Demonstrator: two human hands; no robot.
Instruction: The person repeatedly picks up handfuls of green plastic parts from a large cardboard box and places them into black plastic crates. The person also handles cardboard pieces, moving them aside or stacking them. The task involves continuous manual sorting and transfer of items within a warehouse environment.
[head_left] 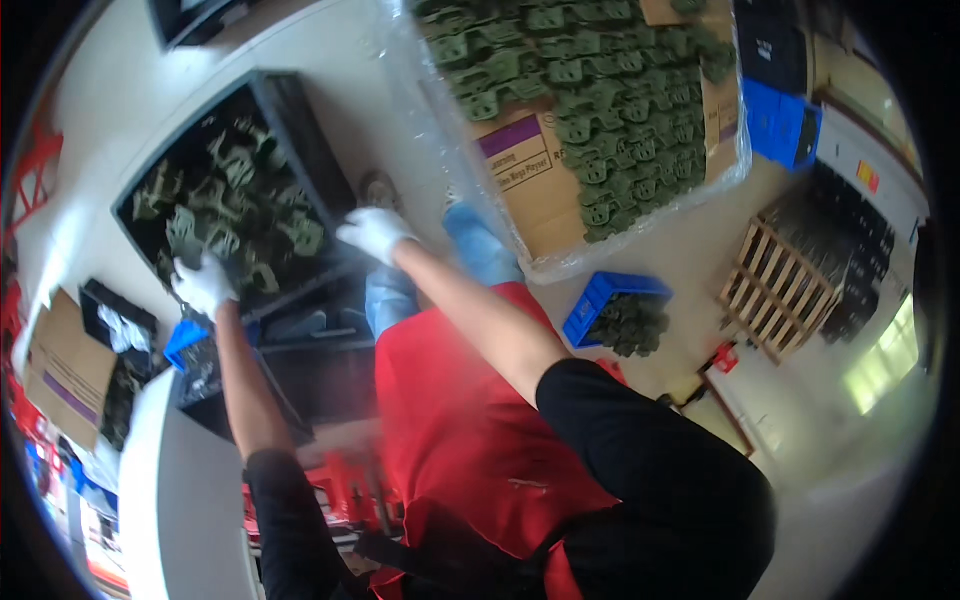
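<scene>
A large black bin (305,150) at the left holds a jumble of dark green moulded plastic parts (240,165). My left hand (203,286), in a white glove, is over the bin's near left side, its fingers apart and close to a pale green part (184,226). Whether the fingertips touch that part is hard to make out. Also gloved in white, my right hand (374,234) hovers just beyond the bin's right wall, fingers stretched toward the bin and nothing seen in them.
Rows of similar green parts (640,140) lie on cardboard (540,215) in a plastic-lined container at the far right. A blue crate (592,305) with dark parts stands nearer. Farther right is a wooden slatted crate (775,285). A white surface (190,480) borders my left arm.
</scene>
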